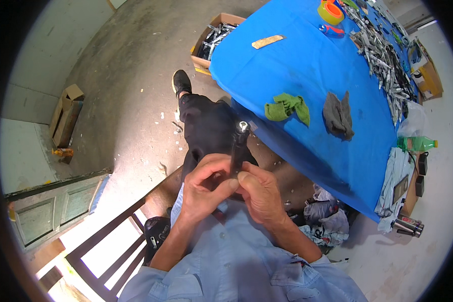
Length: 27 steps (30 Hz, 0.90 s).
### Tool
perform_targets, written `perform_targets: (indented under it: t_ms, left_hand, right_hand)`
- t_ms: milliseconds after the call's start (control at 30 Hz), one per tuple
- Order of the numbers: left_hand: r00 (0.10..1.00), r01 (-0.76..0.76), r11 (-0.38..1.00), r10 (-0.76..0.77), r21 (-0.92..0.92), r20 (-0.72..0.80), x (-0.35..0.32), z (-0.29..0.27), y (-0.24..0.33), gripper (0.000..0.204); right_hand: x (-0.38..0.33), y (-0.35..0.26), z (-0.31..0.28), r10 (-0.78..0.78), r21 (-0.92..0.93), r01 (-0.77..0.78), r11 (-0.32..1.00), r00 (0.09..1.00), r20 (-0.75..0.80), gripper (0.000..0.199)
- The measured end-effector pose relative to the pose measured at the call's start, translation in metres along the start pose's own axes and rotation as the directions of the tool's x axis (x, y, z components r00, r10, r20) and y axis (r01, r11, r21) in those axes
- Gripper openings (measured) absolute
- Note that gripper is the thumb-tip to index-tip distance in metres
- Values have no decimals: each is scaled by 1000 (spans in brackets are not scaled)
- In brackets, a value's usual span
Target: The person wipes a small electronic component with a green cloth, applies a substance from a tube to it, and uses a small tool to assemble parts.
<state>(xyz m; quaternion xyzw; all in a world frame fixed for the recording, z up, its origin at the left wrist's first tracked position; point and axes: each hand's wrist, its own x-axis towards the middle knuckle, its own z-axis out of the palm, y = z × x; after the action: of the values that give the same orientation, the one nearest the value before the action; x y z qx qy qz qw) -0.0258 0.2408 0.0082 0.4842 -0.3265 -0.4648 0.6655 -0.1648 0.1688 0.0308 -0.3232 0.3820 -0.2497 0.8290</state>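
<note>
Both hands meet in front of my body, over my lap, around a slim black rod-like piece [239, 143] with a shiny metal end. It points up and away from me. My left hand [206, 183] is closed, its thumb and fingers at the lower end of the piece. My right hand [261, 194] pinches the same end from the other side. The fingers hide that lower end, and the exact kind of piece cannot be made out. To the right, a green cloth [287, 108] and a grey cloth [338, 115] lie on the blue-covered table [246, 55].
A heap of silvery and black pieces [385, 63] lies along the table's far right side, near tape rolls [331, 12] and a green bottle [418, 144]. Beyond my foot stands a cardboard box [202, 48] of similar pieces. A dark wooden rail [105, 246] is at my left.
</note>
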Motion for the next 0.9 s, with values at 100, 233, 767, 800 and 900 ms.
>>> perform_targets:
  t_ms: [100, 233, 767, 800, 900]
  left_hand:
    - [1000, -1, 1000, 1, 5, -1, 0, 2, 0, 35]
    - [1000, -13, 1000, 13, 8, 0, 0, 3, -3, 35]
    - [998, 16, 999, -18, -33, -59, -7, -5, 6, 32]
    - [998, 20, 999, -22, -31, -57, -9, -6, 6, 32]
    - [999, 17, 1000, -17, -19, -49, -12, -8, 5, 31]
  right_hand:
    - [0, 3, 0, -10, 28, 10, 1000, 1000, -15, 27]
    - [2, 8, -2, -4, 33, 5, 999, 999, -33, 27]
    - [-4, 3, -8, -227, -210, 277, 938, 945, 236, 36]
    - [-4, 3, -9, -243, -236, 302, 924, 938, 248, 36]
    - [-4, 3, -11, -301, -305, 383, 872, 910, 284, 35]
